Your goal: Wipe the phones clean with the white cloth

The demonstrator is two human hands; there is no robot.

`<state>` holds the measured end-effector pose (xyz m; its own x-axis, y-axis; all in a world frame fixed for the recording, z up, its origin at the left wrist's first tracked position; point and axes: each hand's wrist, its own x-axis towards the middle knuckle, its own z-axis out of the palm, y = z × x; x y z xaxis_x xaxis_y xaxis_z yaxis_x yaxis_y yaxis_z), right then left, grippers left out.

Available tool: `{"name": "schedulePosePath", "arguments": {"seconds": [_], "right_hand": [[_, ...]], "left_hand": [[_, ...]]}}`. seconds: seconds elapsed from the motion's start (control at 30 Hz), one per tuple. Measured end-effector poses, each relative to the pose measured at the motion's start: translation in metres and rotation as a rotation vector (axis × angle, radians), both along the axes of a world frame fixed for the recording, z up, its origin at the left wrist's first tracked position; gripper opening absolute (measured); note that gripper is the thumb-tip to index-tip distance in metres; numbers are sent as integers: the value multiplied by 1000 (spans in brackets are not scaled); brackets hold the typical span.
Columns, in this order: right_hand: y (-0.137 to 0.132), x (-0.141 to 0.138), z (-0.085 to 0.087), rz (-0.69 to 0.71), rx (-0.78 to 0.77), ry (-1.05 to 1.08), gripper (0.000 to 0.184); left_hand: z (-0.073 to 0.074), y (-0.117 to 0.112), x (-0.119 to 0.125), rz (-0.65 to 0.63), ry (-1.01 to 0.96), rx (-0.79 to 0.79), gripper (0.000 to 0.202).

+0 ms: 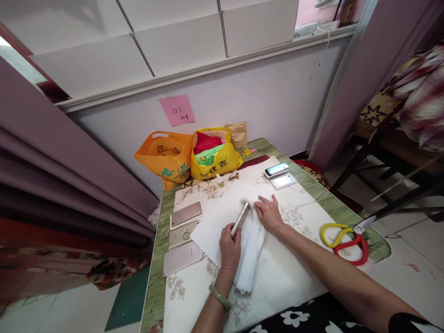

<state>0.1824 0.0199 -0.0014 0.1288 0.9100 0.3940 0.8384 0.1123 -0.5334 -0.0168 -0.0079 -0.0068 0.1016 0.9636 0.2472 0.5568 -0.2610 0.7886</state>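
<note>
My left hand [229, 247] is closed around a slim gold phone [240, 218], holding it tilted on edge over a white cloth [222, 212]. The cloth lies spread on the table, and a bunched fold of it [250, 252] runs under and beside the phone. My right hand [268, 213] rests flat on the cloth just right of the phone, fingers stretched out. A green bangle [219, 296] sits on my left wrist.
Three pinkish-gold phones [185, 214] lie in a column on the table's left side. Two more phones [276, 170] lie at the far right. Yellow-and-red scissors [342, 235] rest near the right edge. Orange [166, 157] and yellow [215, 155] bags stand against the wall.
</note>
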Motion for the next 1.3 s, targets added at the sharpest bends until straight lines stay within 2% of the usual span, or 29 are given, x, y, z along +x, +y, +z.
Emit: {"name": "schedulePosePath", "arguments": {"seconds": [0.1, 0.17, 0.4, 0.47, 0.5, 0.57, 0.67, 0.73, 0.77, 0.87, 0.9, 0.97, 1.07, 1.17, 1.3], "right_hand": [[1, 3, 4, -66, 72, 20, 25], [-3, -3, 10, -40, 169, 7, 24], [-44, -51, 27, 429, 386, -133, 27], [-46, -52, 28, 541, 426, -165, 27], [-43, -48, 27, 549, 436, -177, 27], [-31, -36, 27, 438, 419, -181, 24], [-18, -22, 29, 136, 326, -141, 23], [-20, -26, 30, 106, 289, -139, 24], [-24, -31, 30, 171, 286, -151, 26], [-39, -48, 27, 479, 299, -188, 32], [-41, -49, 26, 521, 300, -184, 33], [-38, -43, 22, 452, 281, -148, 31], [-21, -21, 17, 174, 223, -68, 25], [-10, -1, 10, -5, 179, 15, 22], [-16, 9, 0, -101, 145, 138, 24]], "left_hand": [[0, 1, 0, -3, 10, 7, 22], [-1, 1, 0, -6, 10, 9, 22], [-5, 2, -1, -9, -39, 19, 21], [-6, 1, -1, -6, -74, -13, 22], [-5, 1, -1, 0, -80, -17, 22], [-3, 1, -1, 12, -55, 6, 22], [0, 1, 0, -6, -1, 47, 22], [-1, 2, -1, -8, 7, 55, 23], [-3, 2, -1, -4, 6, 54, 22], [-8, 3, -3, -18, -20, 28, 19], [-8, 3, -3, -23, -25, 20, 19], [-6, 3, -2, -21, -18, 30, 22], [2, 2, 0, 7, 38, 85, 27], [5, 1, 1, 32, 54, 91, 17], [3, -2, -1, 99, -170, 14, 20]]}}
